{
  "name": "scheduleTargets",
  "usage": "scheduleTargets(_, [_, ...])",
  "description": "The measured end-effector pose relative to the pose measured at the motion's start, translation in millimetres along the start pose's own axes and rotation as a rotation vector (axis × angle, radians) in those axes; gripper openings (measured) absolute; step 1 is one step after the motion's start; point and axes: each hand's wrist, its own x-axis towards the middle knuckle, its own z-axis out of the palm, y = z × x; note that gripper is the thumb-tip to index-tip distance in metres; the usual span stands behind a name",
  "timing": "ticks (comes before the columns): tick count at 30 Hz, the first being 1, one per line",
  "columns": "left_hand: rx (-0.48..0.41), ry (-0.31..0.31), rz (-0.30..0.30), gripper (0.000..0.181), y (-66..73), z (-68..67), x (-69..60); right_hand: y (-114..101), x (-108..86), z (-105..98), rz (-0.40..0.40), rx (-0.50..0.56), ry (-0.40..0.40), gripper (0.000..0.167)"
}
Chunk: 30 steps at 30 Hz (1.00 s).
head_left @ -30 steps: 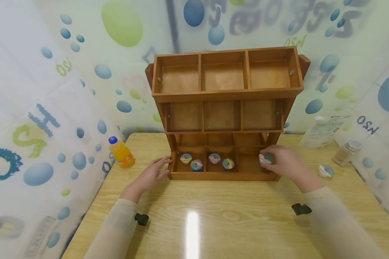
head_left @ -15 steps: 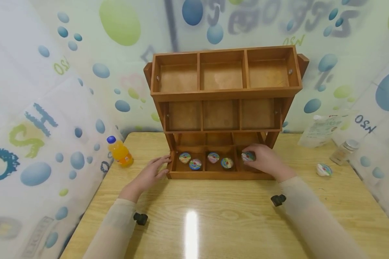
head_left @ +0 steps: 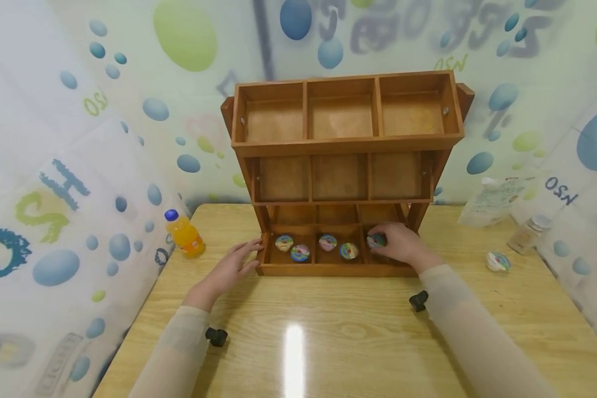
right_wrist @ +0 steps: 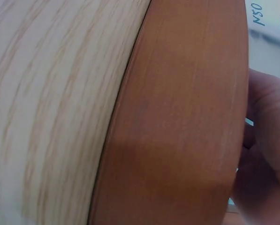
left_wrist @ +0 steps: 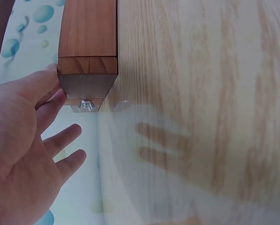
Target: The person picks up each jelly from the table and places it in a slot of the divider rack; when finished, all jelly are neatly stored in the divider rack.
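Note:
A three-tier wooden shelf (head_left: pixel 338 270) stands on the table, each tier split into three compartments. In the head view, my right hand (head_left: pixel 402 243) pinches a small foil-lidded jelly cup (head_left: pixel 375 241) in the bottom tier's right compartment, close to the divider. The shelf's front board (right_wrist: pixel 177 112) hides most of that grip in the right wrist view. My left hand (head_left: pixel 230 269) touches the left end of the bottom tier with fingers extended. Two jelly cups (head_left: pixel 284 242) lie in the left compartment, and two more jelly cups (head_left: pixel 328 242) in the middle one.
One more jelly cup (head_left: pixel 498 261) sits on the table at right. Behind it are a glass jar (head_left: pixel 529 233) with a silver lid and a clear printed bag (head_left: pixel 495 202). An orange drink bottle (head_left: pixel 185 234) stands at left. Patterned walls enclose the table's back and sides.
My right hand has moved left with its jelly cup, from the right end of the right compartment to near its divider. The left hand has stayed on the shelf's end.

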Motion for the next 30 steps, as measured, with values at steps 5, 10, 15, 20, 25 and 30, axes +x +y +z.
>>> scheduleTargets(5, [0.003, 0.004, 0.004, 0.047, -0.5, 0.1, 0.0, 2, 1.2, 2, 0.002, 0.013, -0.013, 0.043])
scheduleTargets(10, [0.014, 0.021, 0.02, 0.046, -1.9, 1.0, 0.4, 6, 2.1, 6, -0.005, 0.031, -0.006, 0.044])
scheduleTargets(15, [0.02, 0.023, 0.021, 0.046, -3.4, 1.3, 1.0, 5, -0.6, 5, -0.009, 0.041, 0.005, 0.045])
scheduleTargets(20, [0.018, 0.01, 0.003, 0.046, -3.2, 0.3, 0.1, 0, -9.9, -3, -0.04, 0.032, 0.058, 0.045])
scheduleTargets(25, [0.007, 0.001, -0.001, 0.046, -2.3, 0.0, -0.6, 2, -25.8, -15, -0.044, 0.001, 0.116, 0.039])
scheduleTargets(30, [0.013, 0.005, -0.001, 0.047, -1.5, 0.0, 0.1, 9, -43.9, -28, -0.04, -0.021, 0.164, 0.035])
